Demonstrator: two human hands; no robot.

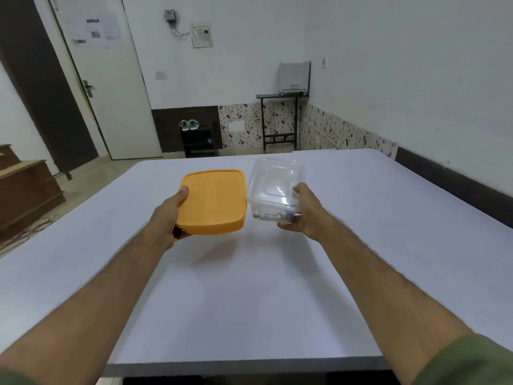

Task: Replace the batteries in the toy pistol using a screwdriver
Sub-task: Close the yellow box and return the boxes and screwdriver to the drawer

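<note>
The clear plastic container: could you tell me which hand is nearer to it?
Right. The right hand grips the clear container; the left hand holds the orange lid beside it.

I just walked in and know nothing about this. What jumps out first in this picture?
The bright orange lid catches the eye first, held up by the left hand above the pale table. Right beside it, the right hand grips a clear plastic container with a few small items lying in its bottom, too blurred to name. Both bare forearms stretch out from the bottom corners toward the middle of the picture.
</note>
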